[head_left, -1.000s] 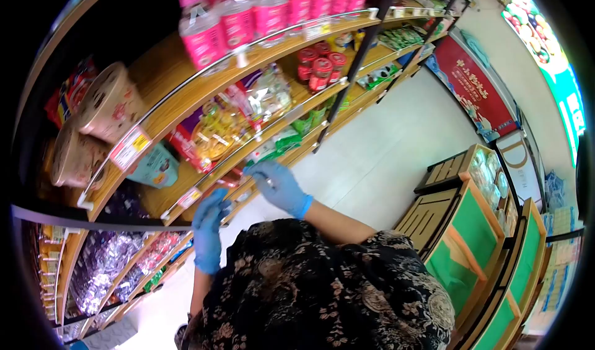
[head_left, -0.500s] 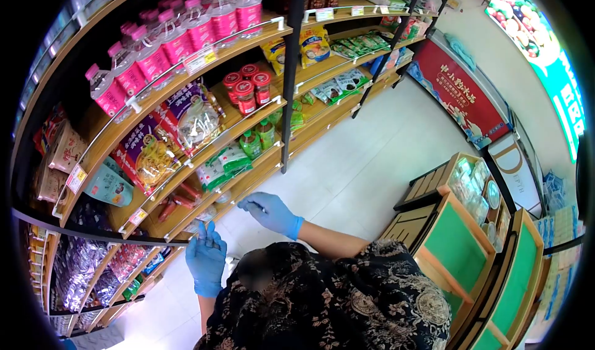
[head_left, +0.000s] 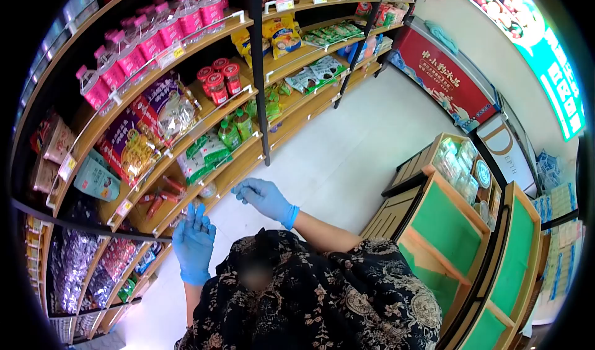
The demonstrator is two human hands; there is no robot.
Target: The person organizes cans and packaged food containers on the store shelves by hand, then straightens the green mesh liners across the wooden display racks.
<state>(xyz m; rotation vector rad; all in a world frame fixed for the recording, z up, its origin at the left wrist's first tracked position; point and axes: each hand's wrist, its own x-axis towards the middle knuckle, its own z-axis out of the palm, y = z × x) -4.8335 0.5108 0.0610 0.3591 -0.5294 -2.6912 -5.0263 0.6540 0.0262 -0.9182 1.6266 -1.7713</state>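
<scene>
My left hand [head_left: 194, 246], in a blue glove, is raised palm up near the lower shelves, its fingers loosely apart and nothing in it. To its right, my right hand [head_left: 265, 200], also gloved in blue, hovers over the floor with its fingers slightly bent; no object shows in it. Nearest to the hands are the red packaged sticks [head_left: 162, 200] and a green-and-white bag [head_left: 203, 157] on the low shelves. Above these stand red-lidded jars [head_left: 218, 82], purple seasoning packets [head_left: 133, 148] and a row of pink-labelled bottles [head_left: 149, 43]. Neither hand touches the goods.
Curved wooden shelves [head_left: 238, 164] with black posts run along the left and back. Pale floor [head_left: 334, 152] lies between them and a wooden display stand with green panels [head_left: 449, 226] at right. A red chest freezer [head_left: 443, 71] stands at the back.
The view has turned slightly, so the shelves and freezer sit farther left in it. My left hand has shifted a little left and up; both hands keep nearly the same pose.
</scene>
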